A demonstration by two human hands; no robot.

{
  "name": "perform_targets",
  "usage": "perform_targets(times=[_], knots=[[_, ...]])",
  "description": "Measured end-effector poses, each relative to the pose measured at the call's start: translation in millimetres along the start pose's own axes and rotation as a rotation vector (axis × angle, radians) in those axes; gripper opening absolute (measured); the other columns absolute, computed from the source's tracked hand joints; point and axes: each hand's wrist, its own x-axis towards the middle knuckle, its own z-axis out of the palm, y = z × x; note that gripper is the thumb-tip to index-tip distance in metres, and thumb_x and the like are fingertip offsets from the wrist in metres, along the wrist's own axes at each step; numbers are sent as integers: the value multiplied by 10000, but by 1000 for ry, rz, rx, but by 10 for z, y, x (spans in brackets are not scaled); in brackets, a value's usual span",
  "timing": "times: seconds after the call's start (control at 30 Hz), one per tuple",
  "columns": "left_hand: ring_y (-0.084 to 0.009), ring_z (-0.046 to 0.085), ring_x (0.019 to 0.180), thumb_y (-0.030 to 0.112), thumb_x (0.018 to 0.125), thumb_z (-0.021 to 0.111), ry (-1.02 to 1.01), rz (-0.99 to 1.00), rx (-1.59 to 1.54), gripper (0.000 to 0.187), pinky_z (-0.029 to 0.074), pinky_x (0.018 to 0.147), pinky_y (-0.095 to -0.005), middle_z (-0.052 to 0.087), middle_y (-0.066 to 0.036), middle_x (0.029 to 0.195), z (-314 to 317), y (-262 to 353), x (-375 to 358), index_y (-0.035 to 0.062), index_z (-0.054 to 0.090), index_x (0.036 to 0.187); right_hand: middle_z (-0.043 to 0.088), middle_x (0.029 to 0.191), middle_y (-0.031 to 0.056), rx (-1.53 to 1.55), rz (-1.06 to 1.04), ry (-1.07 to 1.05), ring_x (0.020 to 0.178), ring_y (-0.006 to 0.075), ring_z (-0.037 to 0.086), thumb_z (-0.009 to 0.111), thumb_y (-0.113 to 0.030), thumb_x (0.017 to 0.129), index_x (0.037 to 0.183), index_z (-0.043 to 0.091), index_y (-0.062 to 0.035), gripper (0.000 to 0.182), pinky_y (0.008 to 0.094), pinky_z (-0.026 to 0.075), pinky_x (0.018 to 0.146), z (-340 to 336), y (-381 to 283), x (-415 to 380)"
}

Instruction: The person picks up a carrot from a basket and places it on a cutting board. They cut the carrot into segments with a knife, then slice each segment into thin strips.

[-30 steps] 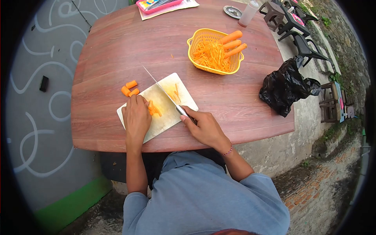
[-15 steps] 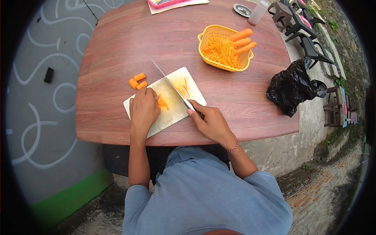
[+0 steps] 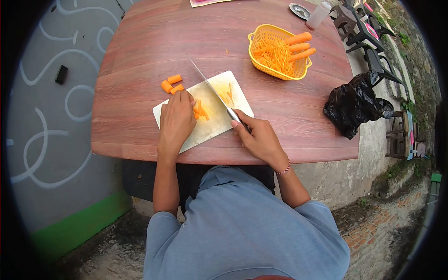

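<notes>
- Reddish wood-grain table [image 3: 135, 116], near edge just below the board.
- White rectangular cutting board [image 3: 208, 128], stained and set askew.
- Yellow lattice basket [image 3: 268, 71], well apart from both hands, holding shredded carrot [image 3: 276, 56] and three whole carrots [image 3: 299, 47].
- Right hand [image 3: 261, 141] wraps the knife [image 3: 231, 112], thin blade slanting over the board.
- Left hand [image 3: 178, 116], fingers bunched on the board; any pinch cannot be told.
- Smooth carrot chunks [image 3: 174, 79] beyond it; slim carrot sticks [image 3: 200, 111] beside it.

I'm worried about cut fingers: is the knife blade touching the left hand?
Apart. The head view shows bare cutting board between the knife blade and the left hand.
</notes>
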Motion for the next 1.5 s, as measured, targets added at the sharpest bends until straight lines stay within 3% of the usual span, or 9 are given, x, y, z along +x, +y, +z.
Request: perform_targets(times=[0.17,0.2,0.23,0.33,0.47,0.8,0.9,1.07,1.5], knots=[[-400,651,874,136,1044,626,12,30,-371,149,496,771,-488,667,-202,966,-27,59,83,0,568,1045,624,732,300,32,55,-20,662,430,671,636,-308,1051,1404,650,11,475,470,502,640,9,24,10],[-391,653,880,152,1035,643,9,1,-426,166,496,775,-483,680,-201,958,-55,143,98,-4,587,1039,623,675,242,39,30,-7,600,349,678,630,-297,1062,1429,643,-4,469,434,508,612,33,80,15],[-391,653,880,152,1035,643,6,-9,-425,166,496,775,-483,680,-201,958,-10,179,112,-4,587,1039,623,675,242,41,32,-18,600,349,678,630,-297,1062,1429,643,-4,469,434,508,612,27,60,11],[-358,658,886,167,1008,670,-8,50,-418,154,479,798,-490,706,-165,944,182,217,165,14,646,1013,621,678,66,219,160,-42,547,126,639,625,-272,1088,1460,637,-18,451,333,523,569,8,-2,-7],[-279,648,961,203,983,691,23,-21,-131,128,412,858,-479,725,-83,950,315,261,131,78,700,1005,664,742,63,249,184,-63,554,113,629,619,-271,1096,1463,637,-14,448,312,522,562,-19,-29,-42],[-274,623,1016,192,970,695,119,-3,-184,159,400,868,-480,704,-67,1035,269,143,4,82,780,1047,696,787,79,283,286,-49,553,101,634,623,-261,1096,1463,641,-15,443,291,505,537,-9,-130,-111],[-237,628,1030,188,944,748,169,46,-192,176,394,908,-431,715,-26,1038,300,146,-40,109,800,1092,694,786,73,307,253,-48,554,99,634,623,-260,1097,1468,637,-12,446,288,500,531,21,-96,-87],[-206,636,1091,189,945,741,248,161,-189,200,365,1017,-467,757,14,1177,369,151,-120,123,814,1120,685,776,63,349,238,-59,553,93,627,626,-252,1098,1470,637,-16,441,284,495,530,38,-37,-73],[-195,619,1138,206,955,725,221,212,-118,234,300,1080,-561,751,47,1213,420,128,-177,130,818,1156,663,721,49,291,225,-70,549,97,631,621,-252,1099,1466,647,-33,428,295,504,540,16,-71,-69]])
